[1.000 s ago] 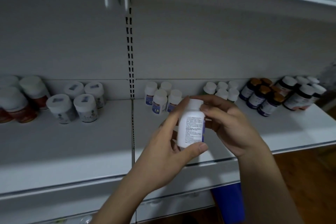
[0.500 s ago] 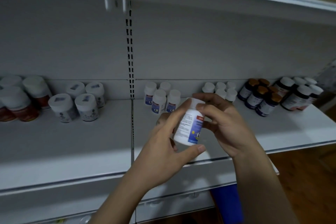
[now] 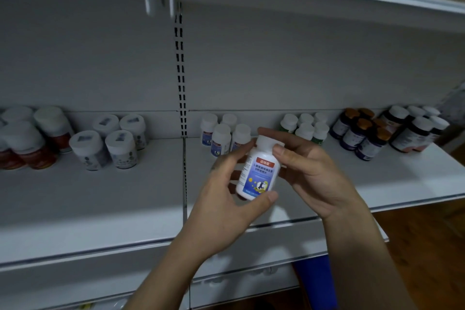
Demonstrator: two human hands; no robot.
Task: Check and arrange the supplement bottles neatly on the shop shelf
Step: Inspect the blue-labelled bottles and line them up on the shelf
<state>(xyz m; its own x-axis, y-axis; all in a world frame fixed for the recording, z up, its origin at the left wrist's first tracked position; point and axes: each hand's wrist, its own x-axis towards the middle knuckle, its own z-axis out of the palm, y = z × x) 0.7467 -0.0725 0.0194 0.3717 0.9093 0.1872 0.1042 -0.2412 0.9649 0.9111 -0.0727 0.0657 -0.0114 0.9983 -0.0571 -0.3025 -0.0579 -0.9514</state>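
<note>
Head view, white bottle (image 3: 260,171): we hold it in the air in front of the shelf (image 3: 100,209), above its front edge and clear of the rows behind.
Left hand (image 3: 226,199): the thumb props the base and the fingers curl behind the body. We judge it carries the weight from below so the label stays uncovered.
Right hand (image 3: 309,173): the fingers curl round the white cap and neck, a fingertip pressed on the shoulder. This looks like a steadying grip that would also let us turn the bottle.
Label: blue and white with a red tab, facing us squarely. That suits the checking step.
Long axis: close to upright, cap up and leaning a little right, base down toward the left thumb.
Matching bottles (image 3: 221,136): they stand upright at the back, just left of the held cap, with the same blue labels. We take this as the likely home row.
Other groups: green-labelled bottles (image 3: 305,128) are behind the right hand, amber-capped dark bottles (image 3: 357,133) further right, and red-labelled jars (image 3: 32,138) far left.
Grouping: each kind is clustered at the back wall, so returns are probably sorted by kind.
</note>
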